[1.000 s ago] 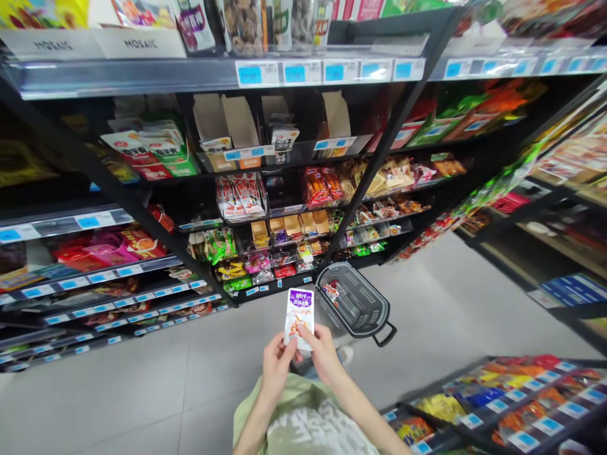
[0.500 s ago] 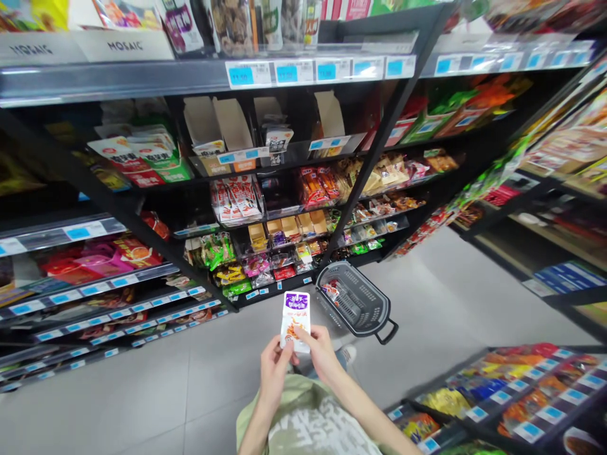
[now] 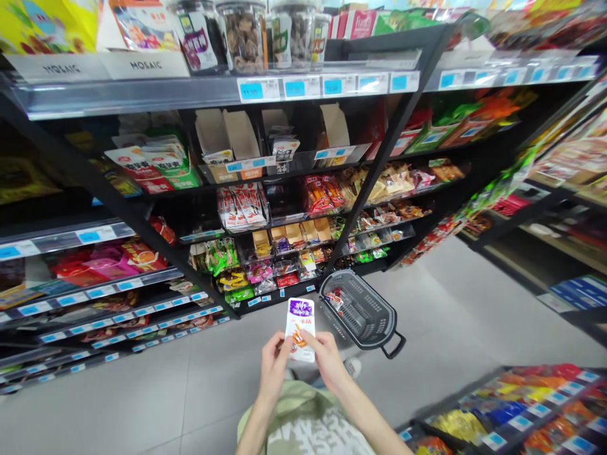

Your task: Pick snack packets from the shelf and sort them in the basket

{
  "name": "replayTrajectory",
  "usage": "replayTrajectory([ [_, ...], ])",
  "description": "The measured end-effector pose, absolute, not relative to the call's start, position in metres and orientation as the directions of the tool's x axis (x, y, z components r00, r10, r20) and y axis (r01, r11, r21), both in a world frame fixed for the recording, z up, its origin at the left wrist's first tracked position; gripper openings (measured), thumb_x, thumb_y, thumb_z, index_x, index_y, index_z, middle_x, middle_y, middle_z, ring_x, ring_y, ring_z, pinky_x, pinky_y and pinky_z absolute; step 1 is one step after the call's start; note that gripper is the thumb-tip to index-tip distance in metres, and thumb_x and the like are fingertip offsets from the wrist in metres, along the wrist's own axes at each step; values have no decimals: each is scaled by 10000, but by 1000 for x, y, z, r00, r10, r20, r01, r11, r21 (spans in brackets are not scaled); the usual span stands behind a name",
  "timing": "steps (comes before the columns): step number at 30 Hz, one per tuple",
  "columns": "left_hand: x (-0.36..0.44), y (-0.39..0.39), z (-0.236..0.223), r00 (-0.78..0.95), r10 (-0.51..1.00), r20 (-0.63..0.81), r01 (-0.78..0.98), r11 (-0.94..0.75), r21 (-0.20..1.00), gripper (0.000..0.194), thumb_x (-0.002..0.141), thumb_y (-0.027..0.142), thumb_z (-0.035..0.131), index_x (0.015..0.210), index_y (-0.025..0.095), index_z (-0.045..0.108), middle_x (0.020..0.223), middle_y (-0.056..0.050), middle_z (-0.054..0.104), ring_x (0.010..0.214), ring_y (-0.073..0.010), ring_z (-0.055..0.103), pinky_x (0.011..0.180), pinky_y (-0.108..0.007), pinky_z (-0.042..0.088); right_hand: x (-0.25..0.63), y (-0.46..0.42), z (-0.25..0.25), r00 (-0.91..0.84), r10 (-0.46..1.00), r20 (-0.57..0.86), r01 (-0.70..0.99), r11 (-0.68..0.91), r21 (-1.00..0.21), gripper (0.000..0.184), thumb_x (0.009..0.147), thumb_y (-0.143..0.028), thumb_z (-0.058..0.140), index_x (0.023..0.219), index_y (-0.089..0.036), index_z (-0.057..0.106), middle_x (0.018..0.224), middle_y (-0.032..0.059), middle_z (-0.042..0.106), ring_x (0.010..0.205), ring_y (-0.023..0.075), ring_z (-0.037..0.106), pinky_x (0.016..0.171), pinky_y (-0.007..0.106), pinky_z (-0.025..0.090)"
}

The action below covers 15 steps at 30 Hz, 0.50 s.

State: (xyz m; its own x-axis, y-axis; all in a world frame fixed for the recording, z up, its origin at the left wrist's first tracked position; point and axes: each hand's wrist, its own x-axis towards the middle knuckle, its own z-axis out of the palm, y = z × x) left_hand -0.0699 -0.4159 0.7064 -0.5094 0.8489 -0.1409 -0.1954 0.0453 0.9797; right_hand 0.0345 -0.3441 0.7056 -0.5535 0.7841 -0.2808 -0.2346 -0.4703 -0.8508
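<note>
Diffuse light brightens the floor [image 3: 446, 303], shelf interiors [image 3: 183, 213] lie in deep shadow, and the margins appear stretched and blurred.

Looks like smooth, faintly glossy film on the packet [image 3: 300, 321]; mostly matt plastic on the basket [image 3: 393, 316]; clear, shiny plastic along the front edge of the upper shelf [image 3: 142, 96]; matt cardboard in the open boxes [image 3: 239, 134] below; soft matt cloth in the shirt [image 3: 298, 403].
</note>
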Motion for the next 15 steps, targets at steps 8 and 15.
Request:
replayTrajectory([
  [8,-65,-399,707,-543,829,-134,-181,40,983,322,812,461,617,773,142,612,681,-17,594,639,-141,535,590,-205,419,42,-336,713,-515,827,-227,-172,-358,-918,350,751,-461,708,846,-130,772,774,89,734,691,227,639,672,328,486],
  [15,-67,-405,705,-596,780,-192,-274,27,961,324,802,447,635,878,135,671,792,-50,682,687,-162,588,588,-213,436,42,-335,710,-449,877,-172,-254,-310,-916,282,764,-426,707,821,-154,758,780,63,711,733,204,608,688,291,463],
])
